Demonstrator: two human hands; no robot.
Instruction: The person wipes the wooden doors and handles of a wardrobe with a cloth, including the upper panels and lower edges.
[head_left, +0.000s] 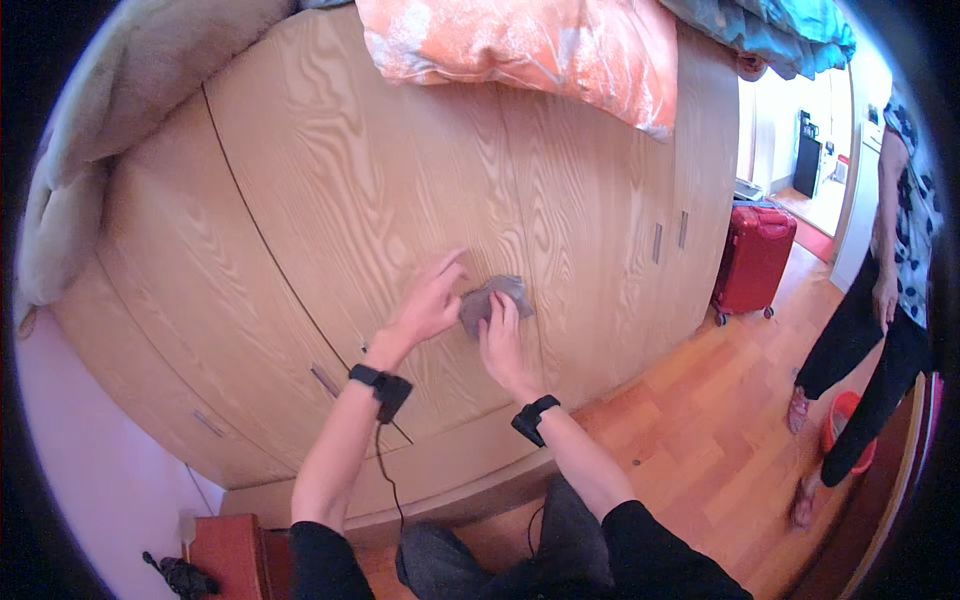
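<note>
A small, folded grey cloth (513, 287) lies against the pale wood-grain wardrobe door (360, 225). My right hand (506, 341) has its fingertips on this cloth and presses it to the door, close to the vertical seam between two panels. Just left of the cloth is my left hand (431, 304), its fingers apart and bent, with nothing in it. I cannot tell whether its fingertips touch the door. Both wrists wear black straps, and a thin cable hangs from the left one.
Bedding, including an orange patterned cushion (517, 45), overhangs the wardrobe top. A red suitcase (756, 259) stands right of the wardrobe. Another person (892, 262) is at far right, beside a red bucket (844, 420). A reddish-brown wooden box-like piece (225, 555) sits lower left.
</note>
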